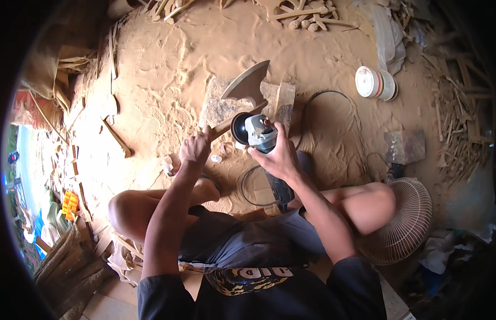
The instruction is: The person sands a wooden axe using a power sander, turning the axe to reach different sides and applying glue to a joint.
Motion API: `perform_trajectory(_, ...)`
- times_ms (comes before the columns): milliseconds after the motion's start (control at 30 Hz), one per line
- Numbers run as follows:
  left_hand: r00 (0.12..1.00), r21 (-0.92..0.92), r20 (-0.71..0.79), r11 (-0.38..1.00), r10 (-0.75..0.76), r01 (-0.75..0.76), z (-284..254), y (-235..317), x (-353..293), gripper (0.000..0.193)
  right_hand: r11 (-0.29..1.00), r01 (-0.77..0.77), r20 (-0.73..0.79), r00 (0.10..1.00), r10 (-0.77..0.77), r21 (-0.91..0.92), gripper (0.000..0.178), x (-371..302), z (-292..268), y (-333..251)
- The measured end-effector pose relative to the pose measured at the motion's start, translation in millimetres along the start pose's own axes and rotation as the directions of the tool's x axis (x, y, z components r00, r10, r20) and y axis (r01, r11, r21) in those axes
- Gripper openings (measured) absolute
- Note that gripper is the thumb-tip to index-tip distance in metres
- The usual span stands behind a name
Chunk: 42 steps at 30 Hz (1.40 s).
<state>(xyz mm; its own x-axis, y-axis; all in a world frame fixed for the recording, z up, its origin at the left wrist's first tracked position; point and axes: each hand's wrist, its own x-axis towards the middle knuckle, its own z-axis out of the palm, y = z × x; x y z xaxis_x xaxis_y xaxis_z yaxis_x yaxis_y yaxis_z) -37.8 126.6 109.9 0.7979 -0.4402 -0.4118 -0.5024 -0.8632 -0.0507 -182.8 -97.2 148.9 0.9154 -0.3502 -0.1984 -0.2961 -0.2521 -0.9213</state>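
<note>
My left hand is wrapped round the handle of a wooden axe, whose broad curved blade points up and to the right. In my right hand is an angle grinder, gripped near its head. Its round dark disc faces left, at the axe handle; whether it touches the wood I cannot tell. Behind the axe, a dusty block and a smaller brick-like block sit on the ground.
Sawdust covers the ground. A cable loops to the right of the grinder. A white tub lies at the far right. Beside my right knee is a fan. Wooden pieces lie heaped at the back, more along the right.
</note>
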Motion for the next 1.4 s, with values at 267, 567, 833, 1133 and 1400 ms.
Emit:
perform_trajectory(267,0.98,0.062,-0.187,0.996,0.07,-0.059,26.8,-10.1,6.5,0.013,0.986,0.16,-0.026,0.987,-0.161,-0.039,0.094,5.5,11.5,16.4)
perform_trajectory(567,0.967,0.111,-0.229,0.99,0.113,-0.09,24.6,-10.3,10.0,0.009,0.986,0.093,-0.044,0.994,-0.1,-0.139,0.099,4.6,6.2,30.7)
perform_trajectory(833,0.975,0.091,-0.194,0.992,0.106,-0.089,30.4,-16.7,14.0,0.009,0.995,0.09,0.034,0.995,-0.089,-0.044,0.098,21.0,-5.8,25.8)
perform_trajectory(1133,0.987,-0.024,-0.143,0.996,0.077,-0.081,41.1,-23.9,18.4,0.011,0.988,0.071,-0.056,0.995,-0.08,-0.134,0.091,14.1,-16.1,37.5)
perform_trajectory(1400,0.98,0.003,-0.176,0.996,0.089,-0.09,40.5,-24.4,16.4,0.014,0.984,0.077,-0.061,0.994,-0.088,-0.164,0.092,19.2,-23.5,37.7)
